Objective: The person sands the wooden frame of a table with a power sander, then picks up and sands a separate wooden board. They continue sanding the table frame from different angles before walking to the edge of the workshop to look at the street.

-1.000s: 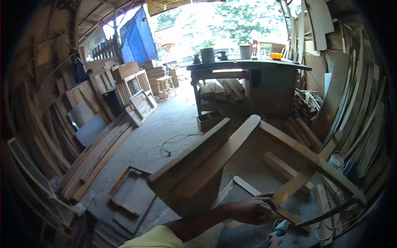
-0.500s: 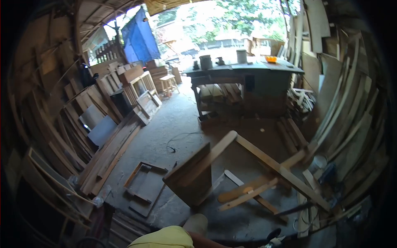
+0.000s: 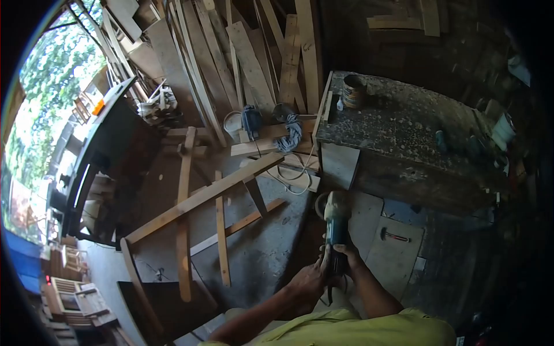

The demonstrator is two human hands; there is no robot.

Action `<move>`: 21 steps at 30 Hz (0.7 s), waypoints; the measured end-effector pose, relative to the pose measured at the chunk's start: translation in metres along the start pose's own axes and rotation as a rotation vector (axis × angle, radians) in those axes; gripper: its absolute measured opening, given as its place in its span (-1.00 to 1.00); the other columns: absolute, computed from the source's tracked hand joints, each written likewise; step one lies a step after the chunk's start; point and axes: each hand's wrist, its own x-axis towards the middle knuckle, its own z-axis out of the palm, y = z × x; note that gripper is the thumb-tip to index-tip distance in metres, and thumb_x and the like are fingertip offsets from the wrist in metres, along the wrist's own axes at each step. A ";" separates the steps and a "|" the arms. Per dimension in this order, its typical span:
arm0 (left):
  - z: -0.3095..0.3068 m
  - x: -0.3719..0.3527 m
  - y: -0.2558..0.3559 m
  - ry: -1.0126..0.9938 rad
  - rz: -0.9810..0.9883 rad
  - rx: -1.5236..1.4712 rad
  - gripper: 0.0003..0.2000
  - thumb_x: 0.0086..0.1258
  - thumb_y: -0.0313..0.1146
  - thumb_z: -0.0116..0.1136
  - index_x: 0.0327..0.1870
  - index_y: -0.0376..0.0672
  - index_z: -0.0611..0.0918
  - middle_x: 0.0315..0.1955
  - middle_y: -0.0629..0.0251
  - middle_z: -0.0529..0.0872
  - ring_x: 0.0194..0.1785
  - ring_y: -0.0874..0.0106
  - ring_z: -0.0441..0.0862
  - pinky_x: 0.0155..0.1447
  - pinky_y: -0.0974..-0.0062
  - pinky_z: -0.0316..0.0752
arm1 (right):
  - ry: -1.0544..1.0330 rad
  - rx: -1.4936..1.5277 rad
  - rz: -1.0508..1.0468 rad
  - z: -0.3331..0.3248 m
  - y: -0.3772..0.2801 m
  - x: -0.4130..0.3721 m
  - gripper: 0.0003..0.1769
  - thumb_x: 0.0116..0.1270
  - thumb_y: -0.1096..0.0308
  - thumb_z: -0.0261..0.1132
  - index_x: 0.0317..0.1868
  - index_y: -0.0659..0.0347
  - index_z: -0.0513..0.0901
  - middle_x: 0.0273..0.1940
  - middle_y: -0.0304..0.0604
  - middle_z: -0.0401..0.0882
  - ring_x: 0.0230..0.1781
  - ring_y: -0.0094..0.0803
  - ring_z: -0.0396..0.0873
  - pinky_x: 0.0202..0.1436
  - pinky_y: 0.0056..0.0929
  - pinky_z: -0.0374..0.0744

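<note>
I had the angle grinder [image 3: 336, 222] in both hands, my left hand [image 3: 309, 281] and right hand [image 3: 348, 257] closed round its body, and it was in the air beside the workbench [image 3: 404, 132]. Its disc touched nothing. By my reckoning, grinding on the floor planks [image 3: 202, 196] had not begun.

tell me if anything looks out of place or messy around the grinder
Yes: loose wooden slats lie criss-crossed on the floor beside the grinder, gripped by left hand and right hand; a cable trails among them. The workbench top is speckled with debris.
</note>
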 end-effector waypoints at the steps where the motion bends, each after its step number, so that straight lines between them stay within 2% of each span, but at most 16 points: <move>1: -0.008 0.011 0.007 -0.042 -0.007 -0.109 -0.17 0.46 -0.17 0.08 0.51 -0.41 -0.14 -0.07 -0.32 0.54 -0.04 -0.18 0.57 -0.07 0.05 0.52 | -0.134 0.140 0.030 0.002 -0.003 -0.003 -0.24 0.17 0.20 0.37 0.34 0.28 0.31 -0.09 0.07 0.61 -0.08 -0.10 0.66 0.02 -0.17 0.68; 2: -0.017 0.026 0.011 -0.068 -0.014 -0.213 -0.17 0.48 -0.10 0.05 0.51 -0.39 -0.14 -0.06 -0.32 0.57 -0.06 -0.21 0.58 -0.09 0.04 0.52 | -0.217 0.147 -0.028 -0.005 -0.008 0.002 -0.15 0.20 0.07 0.34 0.41 0.28 0.25 -0.04 0.08 0.59 -0.03 -0.10 0.64 0.08 -0.16 0.66; 3: -0.024 0.044 0.014 -0.043 -0.029 -0.221 -0.17 0.48 -0.10 0.05 0.51 -0.39 -0.14 -0.06 -0.32 0.57 -0.06 -0.21 0.58 -0.09 0.04 0.52 | -0.137 0.230 -0.166 -0.004 -0.012 0.008 -0.16 0.19 0.12 0.35 0.40 0.30 0.24 -0.05 0.07 0.58 -0.08 -0.14 0.66 0.04 -0.18 0.67; 5: -0.036 0.068 0.012 -0.117 -0.009 -0.244 -0.15 0.48 0.14 -0.02 0.53 -0.31 -0.04 -0.20 -0.27 0.62 -0.13 -0.16 0.62 -0.08 0.01 0.52 | -0.200 0.128 -0.088 -0.057 -0.041 0.047 -0.21 0.24 0.14 0.38 0.37 0.35 0.28 -0.06 0.02 0.60 -0.09 -0.21 0.65 -0.02 -0.22 0.68; 7: -0.055 0.039 0.015 0.150 -0.017 -0.164 -0.17 0.47 0.15 0.00 0.55 -0.22 0.03 -0.15 -0.22 0.63 -0.08 -0.16 0.60 -0.02 0.00 0.51 | 0.359 -0.732 -0.297 -0.158 -0.076 0.117 -0.59 0.36 0.25 0.33 0.10 0.34 0.60 -0.16 -0.08 0.66 -0.21 -0.44 0.63 -0.08 -0.40 0.64; 8: -0.064 0.013 0.006 0.170 -0.067 -0.197 -0.18 0.48 0.15 -0.02 0.55 -0.21 0.03 -0.07 -0.27 0.61 0.02 -0.17 0.57 0.12 -0.02 0.46 | 0.297 -0.970 -0.508 -0.219 -0.127 0.168 -0.39 0.30 0.12 0.36 0.27 0.18 0.38 0.06 0.03 0.45 -0.03 -0.24 0.55 0.03 -0.18 0.57; 10: -0.068 -0.057 -0.032 -0.071 -0.394 -0.258 -0.20 0.50 0.12 -0.02 0.58 -0.14 -0.02 0.09 -0.28 0.57 0.15 -0.13 0.54 0.27 0.05 0.39 | 0.333 -1.464 -1.016 -0.336 -0.228 0.267 0.12 0.20 -0.15 0.42 0.61 -0.14 -0.06 0.52 0.24 0.03 0.33 0.17 0.40 0.23 0.26 0.45; 11: -0.023 -0.106 -0.076 0.088 -0.471 -0.268 -0.27 0.49 0.13 0.00 0.52 -0.15 0.16 0.06 -0.18 0.62 0.10 -0.06 0.60 0.21 0.11 0.45 | 0.650 -1.299 -0.834 -0.347 -0.273 0.302 0.09 0.14 -0.07 0.49 0.57 -0.05 0.07 0.48 0.32 0.09 0.32 0.26 0.38 0.24 0.24 0.44; 12: 0.031 -0.161 -0.131 0.219 -0.521 -0.259 -0.33 0.49 0.13 0.03 0.46 -0.16 0.34 0.03 -0.09 0.68 0.04 0.01 0.65 0.15 0.17 0.51 | 0.848 -1.377 -0.719 -0.335 -0.312 0.317 0.07 0.14 -0.07 0.48 0.56 -0.03 0.10 0.47 0.32 0.11 0.31 0.27 0.38 0.24 0.24 0.44; 13: 0.057 -0.231 -0.161 0.231 -0.791 -0.669 -0.41 0.46 0.10 0.10 0.35 -0.13 0.49 0.03 0.05 0.71 0.02 0.19 0.68 0.17 0.28 0.52 | 0.947 -1.550 -0.639 -0.332 -0.344 0.325 0.05 0.15 -0.08 0.48 0.55 -0.01 0.12 0.45 0.33 0.13 0.31 0.28 0.38 0.24 0.24 0.44; 15: 0.086 -0.342 -0.161 0.480 -1.384 -0.614 -0.47 0.36 0.08 0.21 0.14 -0.19 0.64 0.01 0.05 0.72 0.03 0.27 0.68 0.18 0.27 0.52 | 1.073 -1.790 -0.498 -0.330 -0.379 0.334 0.01 0.16 -0.09 0.46 0.52 0.04 0.18 0.43 0.33 0.17 0.29 0.30 0.38 0.23 0.24 0.44; 16: 0.160 -0.437 -0.203 0.628 -1.333 -0.520 -0.54 0.38 0.03 0.21 0.14 -0.10 0.66 -0.03 0.07 0.74 -0.05 0.26 0.71 0.00 0.30 0.58 | 1.104 -1.858 -0.444 -0.328 -0.388 0.339 -0.01 0.16 -0.09 0.45 0.51 0.06 0.21 0.42 0.34 0.19 0.29 0.31 0.38 0.23 0.24 0.44; 17: 0.123 -0.439 -0.145 0.609 -1.691 -0.428 -0.56 0.37 0.00 0.19 0.07 -0.15 0.67 -0.12 0.03 0.76 -0.04 0.25 0.72 0.03 0.29 0.58 | 1.121 -1.918 -0.397 -0.330 -0.387 0.349 -0.03 0.17 -0.10 0.45 0.49 0.09 0.24 0.40 0.34 0.21 0.28 0.32 0.38 0.22 0.24 0.44; 18: 0.151 -0.485 -0.140 0.479 -1.786 -0.147 -0.56 0.38 0.00 0.16 0.02 -0.22 0.67 -0.23 -0.01 0.77 -0.10 0.24 0.74 0.01 0.25 0.59 | 1.118 -1.959 -0.360 -0.333 -0.381 0.355 -0.05 0.18 -0.10 0.44 0.48 0.11 0.27 0.39 0.34 0.23 0.28 0.33 0.38 0.22 0.24 0.44; 19: 0.147 -0.494 -0.102 0.586 -1.761 -0.051 -0.51 0.38 0.04 0.11 0.03 -0.25 0.68 0.01 -0.08 0.70 0.12 -0.04 0.62 0.22 0.13 0.49 | 1.108 -1.997 -0.331 -0.334 -0.370 0.356 -0.06 0.18 -0.11 0.43 0.46 0.13 0.29 0.38 0.35 0.25 0.27 0.34 0.38 0.22 0.24 0.45; 21: 0.205 -0.566 -0.104 0.256 -2.005 -0.112 -0.51 0.40 0.06 0.08 0.07 -0.20 0.67 -0.08 -0.01 0.75 0.01 0.04 0.70 0.14 0.13 0.56 | 1.113 -2.017 -0.384 -0.274 -0.332 0.298 -0.12 0.20 -0.16 0.39 0.42 0.14 0.37 0.34 0.35 0.29 0.24 0.36 0.39 0.21 0.26 0.44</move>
